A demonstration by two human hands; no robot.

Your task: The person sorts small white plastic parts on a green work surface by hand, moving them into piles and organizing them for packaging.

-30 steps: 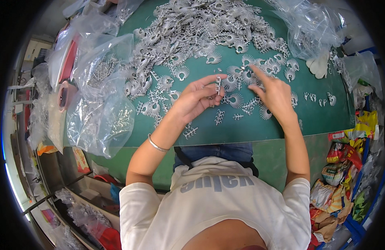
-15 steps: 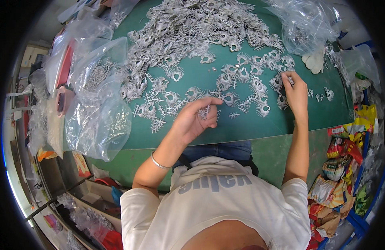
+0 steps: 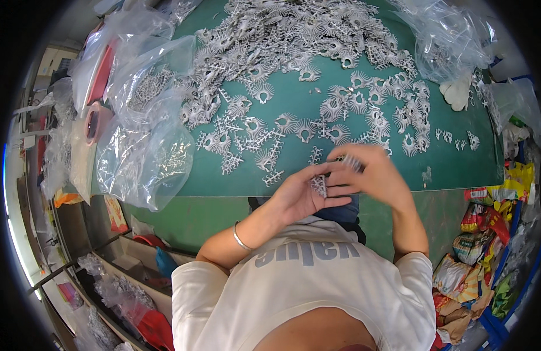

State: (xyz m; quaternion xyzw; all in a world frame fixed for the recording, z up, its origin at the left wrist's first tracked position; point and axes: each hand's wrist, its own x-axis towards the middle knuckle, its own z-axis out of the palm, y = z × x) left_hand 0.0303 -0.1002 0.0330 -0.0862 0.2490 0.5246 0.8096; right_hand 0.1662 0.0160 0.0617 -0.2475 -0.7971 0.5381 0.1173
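Observation:
My left hand (image 3: 295, 196) is palm up over the table's near edge, fingers stretched to the right, with small grey branched metal pieces (image 3: 319, 186) lying in it. My right hand (image 3: 380, 175) is closed just above those fingertips, smeared by motion. From its fingers juts a grey ridged metal piece (image 3: 352, 163); its exact shape is blurred. Beyond both hands, fan-shaped metal pieces (image 3: 339, 134) with a round opening lie loosely on the green table (image 3: 223, 186). Branched, twig-like pieces (image 3: 231, 162) are scattered among them left of my hands.
A large heap of metal pieces (image 3: 300, 35) covers the far middle. Clear plastic bags (image 3: 144, 155) lie at the left, beside a tape roll (image 3: 96, 124). Another bag (image 3: 452, 47) and a white glove (image 3: 456, 93) sit far right. Colourful packets (image 3: 478, 222) are stacked below the table's right end.
My right hand has come from the right-hand pieces back to my left hand. My left hand has moved nearer to me and right, its fingers uncurling. The head view has shifted slightly.

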